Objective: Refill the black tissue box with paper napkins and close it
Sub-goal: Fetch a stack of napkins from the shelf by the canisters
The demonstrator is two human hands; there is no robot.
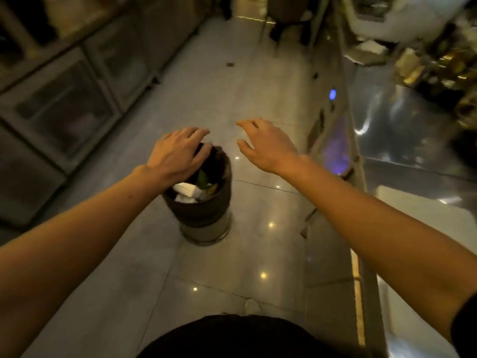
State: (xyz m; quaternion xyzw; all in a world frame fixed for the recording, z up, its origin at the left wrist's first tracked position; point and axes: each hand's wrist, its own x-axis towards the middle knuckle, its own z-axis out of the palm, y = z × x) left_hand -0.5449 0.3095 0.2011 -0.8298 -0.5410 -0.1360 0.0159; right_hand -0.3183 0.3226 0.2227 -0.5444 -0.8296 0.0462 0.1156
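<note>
Both hands empty with grip apart: left hand (178, 153) spread directly above the waste bin (204, 202), right hand (268, 146) just beside it; no legible writing.

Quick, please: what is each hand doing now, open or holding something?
Left hand: open, empty, above the bin.
Right hand: open, empty.

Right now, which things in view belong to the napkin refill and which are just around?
Job: left hand and right hand, both empty, fingers spread. No tissue box or napkins visible.

Just around: bin with white scraps, steel counter, cabinets, tiled floor.
</note>
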